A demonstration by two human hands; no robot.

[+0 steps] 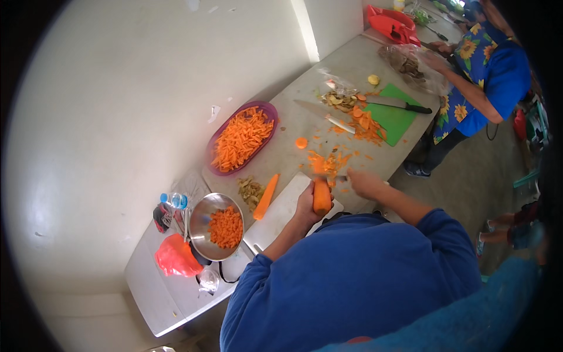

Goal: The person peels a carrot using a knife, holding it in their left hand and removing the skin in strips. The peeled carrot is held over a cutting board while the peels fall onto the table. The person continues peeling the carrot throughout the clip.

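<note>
My left hand (309, 202) is closed around a thick carrot (322, 196) above a white cutting board (281, 207). A small blade, blurred, lies across the carrot's far part, and my right hand (366, 184) grips its handle. Orange peelings (333, 162) lie on the table just beyond. Another long carrot (266, 196) rests by the board's left edge, beside a heap of brownish peels (250, 192). A cut carrot piece (301, 142) sits farther up the table. Carrot sticks (244, 136) fill a purple oval tray (276, 115). Diced carrot (226, 227) lies in a steel bowl (200, 240).
A white-handled knife (341, 123) lies near more peels; a black-handled knife (398, 103) crosses a green cutting board (402, 121). At the right, a person in a sunflower apron (462, 99) handles a plastic bag (411, 70). A red bag (178, 256) and bottle (174, 200) stand left.
</note>
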